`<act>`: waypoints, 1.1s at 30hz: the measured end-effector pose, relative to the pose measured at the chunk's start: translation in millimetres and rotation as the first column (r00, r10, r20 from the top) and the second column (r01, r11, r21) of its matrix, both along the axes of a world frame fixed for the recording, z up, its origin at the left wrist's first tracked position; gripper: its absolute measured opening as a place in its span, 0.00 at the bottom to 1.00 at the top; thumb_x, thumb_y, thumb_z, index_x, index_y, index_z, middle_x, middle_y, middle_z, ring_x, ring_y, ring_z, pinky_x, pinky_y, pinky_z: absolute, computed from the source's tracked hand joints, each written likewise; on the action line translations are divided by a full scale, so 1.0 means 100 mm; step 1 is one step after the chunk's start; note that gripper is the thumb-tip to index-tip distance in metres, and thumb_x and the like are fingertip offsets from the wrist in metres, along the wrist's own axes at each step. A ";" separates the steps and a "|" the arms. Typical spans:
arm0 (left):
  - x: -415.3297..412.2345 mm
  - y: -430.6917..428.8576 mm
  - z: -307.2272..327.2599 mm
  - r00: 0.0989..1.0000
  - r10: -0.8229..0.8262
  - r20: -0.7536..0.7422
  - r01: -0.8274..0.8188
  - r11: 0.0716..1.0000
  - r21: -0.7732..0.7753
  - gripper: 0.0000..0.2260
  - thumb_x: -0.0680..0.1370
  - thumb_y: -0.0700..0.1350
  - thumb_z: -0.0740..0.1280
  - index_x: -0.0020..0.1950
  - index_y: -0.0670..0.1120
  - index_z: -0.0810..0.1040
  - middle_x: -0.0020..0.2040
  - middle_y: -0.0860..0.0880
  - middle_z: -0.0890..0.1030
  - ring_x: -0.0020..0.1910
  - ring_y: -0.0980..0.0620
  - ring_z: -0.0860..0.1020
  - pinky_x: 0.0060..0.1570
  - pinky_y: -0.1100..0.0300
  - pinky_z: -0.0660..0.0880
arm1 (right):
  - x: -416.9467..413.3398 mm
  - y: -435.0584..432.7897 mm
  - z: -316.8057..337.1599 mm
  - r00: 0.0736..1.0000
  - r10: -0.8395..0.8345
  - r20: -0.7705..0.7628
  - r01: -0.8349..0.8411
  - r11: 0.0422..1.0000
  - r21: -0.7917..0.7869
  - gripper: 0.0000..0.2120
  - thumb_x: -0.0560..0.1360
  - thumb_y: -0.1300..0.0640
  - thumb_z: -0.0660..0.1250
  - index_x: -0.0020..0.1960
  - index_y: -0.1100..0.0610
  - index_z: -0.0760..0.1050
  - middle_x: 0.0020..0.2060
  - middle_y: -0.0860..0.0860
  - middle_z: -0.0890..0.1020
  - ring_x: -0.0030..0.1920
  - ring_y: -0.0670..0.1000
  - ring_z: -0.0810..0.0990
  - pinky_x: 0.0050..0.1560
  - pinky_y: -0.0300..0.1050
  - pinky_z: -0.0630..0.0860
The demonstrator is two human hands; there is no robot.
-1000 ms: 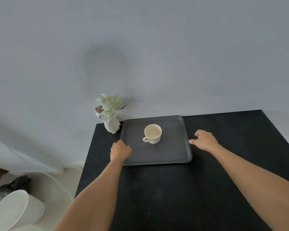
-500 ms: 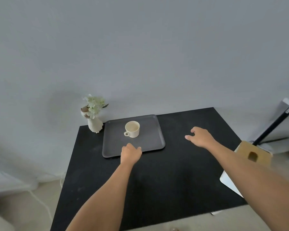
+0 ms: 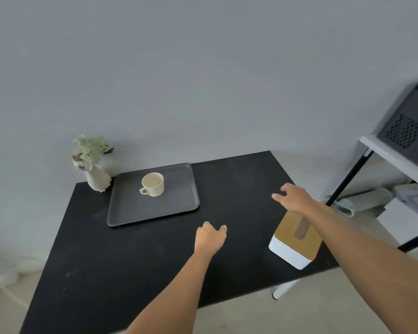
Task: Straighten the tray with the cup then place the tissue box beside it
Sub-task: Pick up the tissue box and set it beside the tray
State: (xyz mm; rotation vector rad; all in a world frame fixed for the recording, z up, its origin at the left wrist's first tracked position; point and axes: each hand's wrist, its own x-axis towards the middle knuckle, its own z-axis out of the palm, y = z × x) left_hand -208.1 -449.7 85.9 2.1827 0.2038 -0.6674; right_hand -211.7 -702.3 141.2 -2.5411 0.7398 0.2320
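**A:** Where did you have the tray at that moment?

**B:** Your grey tray (image 3: 152, 196) lay flat on the black table (image 3: 121, 268), toward the back left, just beside the white vase of pale flowers (image 3: 95, 165) at the wall. Its long edges ran roughly along the table's back edge. The cream cup (image 3: 153, 183) stood upright on it, a little behind the tray's middle, with its handle turned to the front left.

**A:** And your hands?

**B:** Neither of them had hold of anything. Your left hand (image 3: 209, 238) hung over bare tabletop in front of the tray's near right corner, apart from the tray, fingers loosely curled and thumb out. Your right hand (image 3: 292, 198) was spread, fingers parted, above the table's right side, just past the far end of the tissue box (image 3: 296, 239). I couldn't tell whether your wrist brushed the box; your forearm crossed over its far end.

**A:** Where did the box sit?

**B:** At the table's right edge, near the front corner, well apart from the tray. You could see its white sides, tan lid and the dark slot along the top. It was turned at an angle to the table edge. To the right stood a white shelf (image 3: 396, 155) with a dark perforated case (image 3: 408, 133) on it.
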 end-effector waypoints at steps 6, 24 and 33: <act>-0.46 -0.87 -0.11 0.997 0.031 -0.066 -0.031 1.000 0.000 0.32 0.78 0.57 0.63 0.76 0.41 0.60 0.70 0.43 0.69 0.51 0.51 0.71 0.53 0.55 0.76 | -0.23 -0.80 -0.12 0.999 -0.015 0.028 0.015 1.000 0.027 0.27 0.78 0.45 0.62 0.73 0.57 0.66 0.71 0.55 0.72 0.70 0.58 0.71 0.66 0.53 0.70; -0.75 -2.10 -0.33 0.918 0.270 -0.292 -0.320 0.938 -0.138 0.27 0.76 0.55 0.65 0.71 0.45 0.66 0.55 0.49 0.72 0.47 0.52 0.75 0.54 0.53 0.80 | -0.16 -1.69 -0.71 0.990 0.066 -0.124 -0.046 0.987 0.153 0.24 0.82 0.50 0.55 0.74 0.59 0.62 0.72 0.58 0.70 0.71 0.59 0.70 0.67 0.55 0.68; -0.63 -2.10 -0.30 0.872 0.414 -0.262 -0.468 0.861 -0.197 0.25 0.79 0.47 0.63 0.74 0.48 0.59 0.51 0.52 0.71 0.47 0.54 0.72 0.46 0.56 0.72 | -0.02 -1.56 -0.74 0.990 0.079 -0.120 -0.052 0.976 0.214 0.17 0.81 0.54 0.56 0.68 0.59 0.68 0.62 0.56 0.76 0.62 0.57 0.75 0.58 0.50 0.70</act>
